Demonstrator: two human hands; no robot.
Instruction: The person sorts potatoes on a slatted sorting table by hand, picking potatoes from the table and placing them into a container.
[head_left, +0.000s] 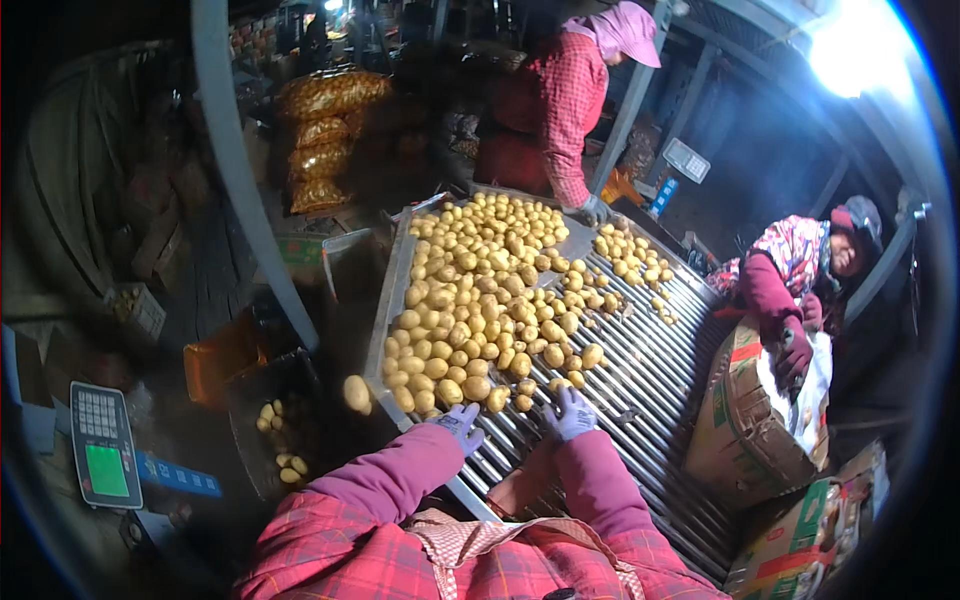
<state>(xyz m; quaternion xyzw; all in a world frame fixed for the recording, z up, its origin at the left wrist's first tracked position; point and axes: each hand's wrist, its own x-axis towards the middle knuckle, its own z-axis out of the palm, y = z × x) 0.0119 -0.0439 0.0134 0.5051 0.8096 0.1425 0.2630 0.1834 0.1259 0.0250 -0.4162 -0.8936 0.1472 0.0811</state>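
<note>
A broad heap of potatoes (472, 300) covers the left part of a metal roller table (637, 367). My left hand (461, 429), in a pale purple glove, lies at the near left edge of the heap with its fingers apart and nothing in its grasp. My right hand (572, 415), gloved alike, rests over the rollers against the nearest potatoes, its fingers spread. A single potato (357, 393) appears in the air just past the table's left rim (386, 300). Below it, a dark crate (247, 435) holds several potatoes.
Across the table a person (574, 105) has a gloved hand at the potatoes. At the right another person (780, 277) reaches into a lined cardboard box (742, 420). A scale display (106, 442) stands left, near an orange crate (221, 367) and a metal post (240, 165). Filled net sacks (322, 142) are stacked behind.
</note>
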